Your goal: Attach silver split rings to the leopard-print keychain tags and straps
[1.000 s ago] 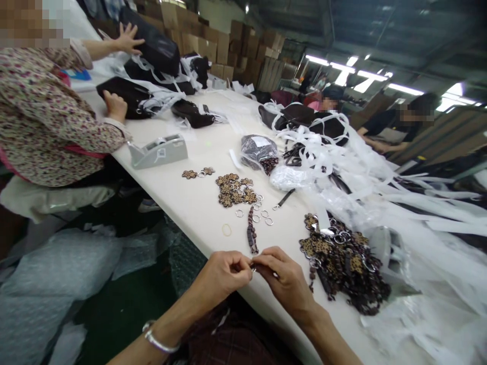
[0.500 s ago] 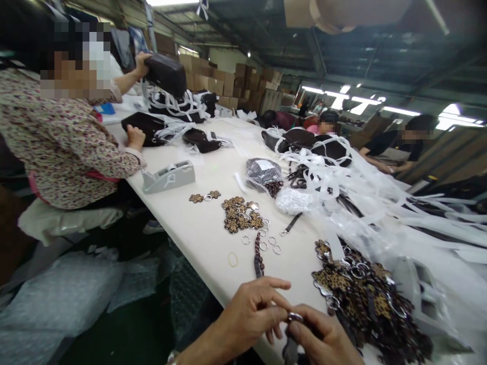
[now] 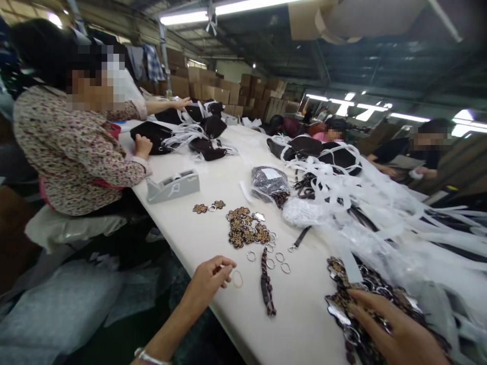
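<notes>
Loosely parted left hand (image 3: 213,278) by white table's (image 3: 304,309) near edge; right hand (image 3: 399,324) over leopard-print flower charms (image 3: 338,267), grip unclear; white label (image 3: 271,174) illegible

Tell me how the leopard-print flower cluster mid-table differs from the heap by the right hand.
Size: the flower cluster is clearly smaller than the heap.
Make-up: the cluster is mostly flower pieces with rings along its edge; the heap mixes flower pieces and rings with dark strands.
View: the cluster is uncovered, while the right hand hides part of the heap.
Shared: both contain leopard-print flower pieces and metal rings.
</notes>
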`<state>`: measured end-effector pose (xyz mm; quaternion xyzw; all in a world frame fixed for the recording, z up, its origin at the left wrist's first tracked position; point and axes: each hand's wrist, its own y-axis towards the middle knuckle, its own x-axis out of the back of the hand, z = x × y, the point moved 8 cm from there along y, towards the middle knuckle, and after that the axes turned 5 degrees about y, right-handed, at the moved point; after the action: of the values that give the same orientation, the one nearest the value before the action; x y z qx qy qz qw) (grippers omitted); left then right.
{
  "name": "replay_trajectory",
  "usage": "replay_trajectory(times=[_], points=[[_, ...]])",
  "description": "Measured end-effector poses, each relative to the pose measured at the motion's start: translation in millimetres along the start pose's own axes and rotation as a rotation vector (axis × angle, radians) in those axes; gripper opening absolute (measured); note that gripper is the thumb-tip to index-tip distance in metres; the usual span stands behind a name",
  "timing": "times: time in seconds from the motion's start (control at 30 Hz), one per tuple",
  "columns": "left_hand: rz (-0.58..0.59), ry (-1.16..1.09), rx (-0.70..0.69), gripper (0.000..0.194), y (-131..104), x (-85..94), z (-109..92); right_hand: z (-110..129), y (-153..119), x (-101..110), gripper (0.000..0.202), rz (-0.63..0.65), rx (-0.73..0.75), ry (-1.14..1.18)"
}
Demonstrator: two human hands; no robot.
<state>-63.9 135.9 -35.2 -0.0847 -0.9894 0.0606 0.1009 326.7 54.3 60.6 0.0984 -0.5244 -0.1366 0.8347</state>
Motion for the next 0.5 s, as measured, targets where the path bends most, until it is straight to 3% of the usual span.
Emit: replay_trajectory(times=[0.1, 0.17, 0.3, 0.37, 0.5], points=[[0.004, 0.099, -0.002, 0.035, 4, 2.1, -3, 60, 17, -62, 0.032, 0.106, 0.099, 0.144], [0.026, 0.168, -0.017, 0.035, 5, -1.5, -9, 83, 34, -100, 0.033, 0.141, 0.128, 0.207], [0.054, 0.296, -0.086, 0.031, 10, -6.6, -27, 80, 62, -157, 0.044, 0.085, 0.059, 0.174], [0.05, 0.342, -0.125, 0.028, 20, -7.5, -40, 75, 65, -179, 0.046, 0.082, 0.095, 0.138], [0.068, 0.416, -0.261, 0.026, 60, -23.3, -71, 71, 59, -196, 0.044, 0.042, 0.193, 0.145]])
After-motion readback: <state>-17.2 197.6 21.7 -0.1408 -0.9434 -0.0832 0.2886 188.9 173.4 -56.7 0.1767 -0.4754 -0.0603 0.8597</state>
